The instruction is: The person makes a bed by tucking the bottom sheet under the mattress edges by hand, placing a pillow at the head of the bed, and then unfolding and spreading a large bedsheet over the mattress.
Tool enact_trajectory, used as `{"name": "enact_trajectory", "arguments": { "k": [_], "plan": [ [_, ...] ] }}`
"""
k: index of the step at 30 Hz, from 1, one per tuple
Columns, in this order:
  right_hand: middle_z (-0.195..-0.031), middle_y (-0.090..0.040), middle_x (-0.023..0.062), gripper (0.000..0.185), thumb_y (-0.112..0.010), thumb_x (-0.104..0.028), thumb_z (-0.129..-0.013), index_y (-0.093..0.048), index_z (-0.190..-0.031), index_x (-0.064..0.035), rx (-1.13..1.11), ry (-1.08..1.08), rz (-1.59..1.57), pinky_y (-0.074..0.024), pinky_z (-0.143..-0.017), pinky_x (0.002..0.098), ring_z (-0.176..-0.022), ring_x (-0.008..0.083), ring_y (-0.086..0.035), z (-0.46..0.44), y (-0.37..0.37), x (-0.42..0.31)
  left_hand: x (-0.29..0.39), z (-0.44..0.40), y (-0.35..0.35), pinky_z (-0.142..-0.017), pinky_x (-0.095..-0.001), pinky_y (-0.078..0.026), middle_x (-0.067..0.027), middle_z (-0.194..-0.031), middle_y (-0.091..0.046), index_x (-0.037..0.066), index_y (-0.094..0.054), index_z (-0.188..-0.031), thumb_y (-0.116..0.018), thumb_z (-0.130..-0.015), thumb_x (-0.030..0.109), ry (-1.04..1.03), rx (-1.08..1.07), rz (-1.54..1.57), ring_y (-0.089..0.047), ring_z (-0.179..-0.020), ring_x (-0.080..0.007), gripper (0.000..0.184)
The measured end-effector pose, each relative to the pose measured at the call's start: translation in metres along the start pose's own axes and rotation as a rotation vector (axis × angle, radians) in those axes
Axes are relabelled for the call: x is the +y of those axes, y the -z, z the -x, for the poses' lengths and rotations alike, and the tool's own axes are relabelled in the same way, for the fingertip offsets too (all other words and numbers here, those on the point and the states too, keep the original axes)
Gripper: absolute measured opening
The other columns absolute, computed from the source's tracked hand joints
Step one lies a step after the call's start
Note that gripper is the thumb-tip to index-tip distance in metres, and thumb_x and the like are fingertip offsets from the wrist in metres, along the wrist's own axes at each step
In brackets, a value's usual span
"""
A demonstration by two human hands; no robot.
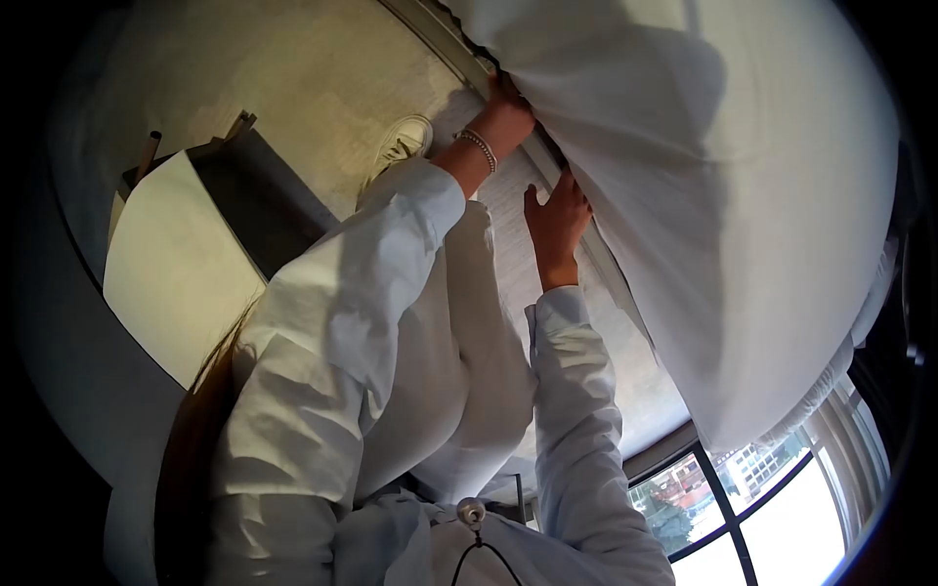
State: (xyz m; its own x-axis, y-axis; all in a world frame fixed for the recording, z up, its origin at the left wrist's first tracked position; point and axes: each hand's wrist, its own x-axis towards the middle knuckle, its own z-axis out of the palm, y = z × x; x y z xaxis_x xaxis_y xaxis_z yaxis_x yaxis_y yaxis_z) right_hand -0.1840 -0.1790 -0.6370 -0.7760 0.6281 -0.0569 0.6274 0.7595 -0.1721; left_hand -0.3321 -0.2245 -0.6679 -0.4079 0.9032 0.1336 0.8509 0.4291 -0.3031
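Observation:
A large white sheet point(664, 195), draped over what looks like a bed, fills the right side of the head view. My left hand point(506, 115), with a beaded bracelet on its wrist, is closed at the sheet's lower edge, its fingertips partly hidden there. Nearer to me, my right hand point(562, 220) touches the same edge with its thumb spread away from the fingers and its fingertips against the cloth. Both arms wear light long sleeves.
A pale floor point(322, 59) lies below, with a light shoe point(401, 142) on it. To the left stands a white and dark piece of furniture point(176, 264), perhaps a chair. A dark-framed window point(733, 508) is at the lower right.

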Motion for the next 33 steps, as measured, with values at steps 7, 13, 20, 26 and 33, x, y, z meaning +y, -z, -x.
{"name": "enact_trajectory", "arguments": {
  "k": [7, 13, 20, 26, 33],
  "plan": [
    [-0.123, -0.045, 0.0189, 0.054, -0.059, -0.011, -0.071, -0.042, -0.121, 0.0012, -0.073, 0.229, -0.162, -0.0330, -0.096, 0.0415, -0.111, 0.0356, -0.043, 0.043, 0.007, 0.040, 0.034, 0.048, 0.066, -0.092, -0.0321, -0.039, -0.0205, -0.117, -0.048, -0.008, -0.051, -0.109, -0.053, -0.072, 0.012, -0.657, -0.092, 0.815, -0.046, -0.109, -0.0256, 0.041],
    [-0.122, -0.044, 0.0167, 0.046, -0.054, -0.014, -0.078, -0.041, -0.119, 0.0029, -0.076, 0.159, 0.138, -0.0309, -0.098, 0.0418, -0.115, 0.0319, -0.039, 0.069, 0.006, 0.051, 0.083, 0.042, 0.069, -0.103, -0.0340, -0.029, -0.0157, -0.121, -0.044, -0.011, -0.045, -0.116, -0.052, -0.073, 0.009, -0.570, -0.015, 0.853, -0.041, -0.114, -0.0265, 0.049],
    [-0.118, -0.046, 0.0174, 0.050, -0.060, -0.019, -0.075, -0.043, -0.117, 0.0019, 0.221, 0.071, -0.284, -0.0316, -0.094, 0.0432, -0.112, 0.0338, -0.040, 0.061, -0.014, 0.050, 0.111, 0.056, 0.061, -0.102, -0.0376, -0.032, -0.0128, -0.126, -0.037, -0.007, -0.052, -0.112, -0.056, -0.070, 0.011, -0.391, 0.132, 0.581, -0.042, -0.116, -0.0276, 0.046],
    [-0.114, -0.048, 0.0169, 0.045, -0.060, -0.018, -0.076, -0.046, -0.114, -0.0002, 0.153, 0.209, -0.180, -0.0333, -0.090, 0.0435, -0.105, 0.0344, -0.044, 0.062, -0.018, 0.066, 0.109, 0.058, 0.054, -0.101, -0.0408, -0.033, -0.0139, -0.122, -0.045, -0.005, -0.055, -0.110, -0.057, -0.069, 0.014, -0.427, 0.188, 0.509, -0.047, -0.111, -0.0288, 0.045],
    [-0.120, -0.043, 0.0220, 0.056, -0.061, -0.011, -0.073, -0.037, -0.122, 0.0040, 0.181, 0.103, -0.308, -0.0320, -0.096, 0.0458, -0.110, 0.0391, -0.040, 0.065, -0.003, 0.049, 0.106, 0.056, 0.063, -0.101, -0.0401, -0.032, -0.0160, -0.117, -0.051, -0.005, -0.052, -0.112, -0.055, -0.070, 0.013, -0.479, 0.081, 0.547, -0.046, -0.111, -0.0295, 0.046]
  ]
}}
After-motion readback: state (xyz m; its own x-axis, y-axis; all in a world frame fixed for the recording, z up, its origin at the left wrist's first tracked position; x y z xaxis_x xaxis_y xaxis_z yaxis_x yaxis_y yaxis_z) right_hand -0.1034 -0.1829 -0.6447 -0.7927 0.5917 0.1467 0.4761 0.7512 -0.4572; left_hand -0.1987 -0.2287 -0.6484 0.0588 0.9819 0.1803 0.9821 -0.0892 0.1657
